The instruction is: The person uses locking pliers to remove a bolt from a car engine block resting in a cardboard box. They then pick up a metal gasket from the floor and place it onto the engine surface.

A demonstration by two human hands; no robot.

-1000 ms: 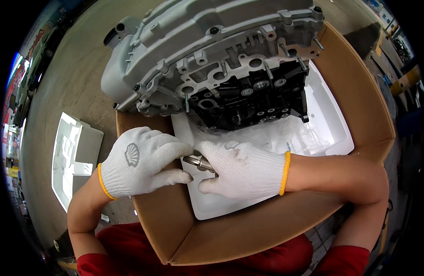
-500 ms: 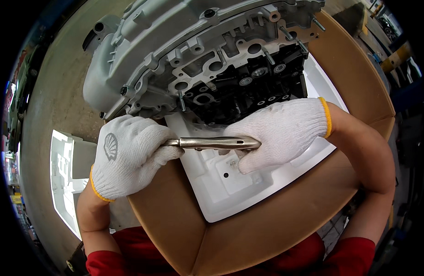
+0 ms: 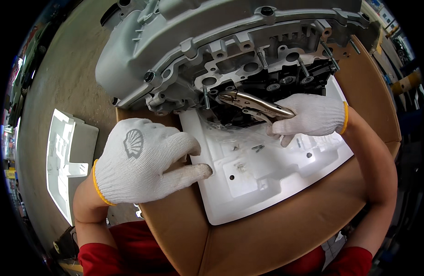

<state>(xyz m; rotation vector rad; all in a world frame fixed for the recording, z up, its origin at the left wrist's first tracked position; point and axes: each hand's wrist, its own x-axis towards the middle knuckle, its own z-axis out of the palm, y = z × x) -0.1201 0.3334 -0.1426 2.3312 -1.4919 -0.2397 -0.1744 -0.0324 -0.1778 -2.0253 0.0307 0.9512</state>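
Foam, moulded into a white block, is standing on the floor at the far left, apart from the cardboard box, probably so that it is not crowding the arms. The gloved left hand is hovering over the box's left edge; its fingers are curving toward the thumb with a gap between, and no object is showing there, so it is seemingly lending the tool no support. Beyond it the engine, pale grey above and dark below, is rising out of the box, its ports and studs facing the person, which is leaving that side within reach. The white foam tray is lying under its near side, likely cushioning the weight. Clear film is crumpling against the tray, where small metal pieces are resting on the pale surface. Farther right, metal locking pliers are hanging before the engine's dark part, one end pointing left; whether they are touching it is unclear. The gloved right hand is gripping the other end, fingers wrapping around it, fingertips partly hidden, seemingly so that the tool's length is projecting past the glove.
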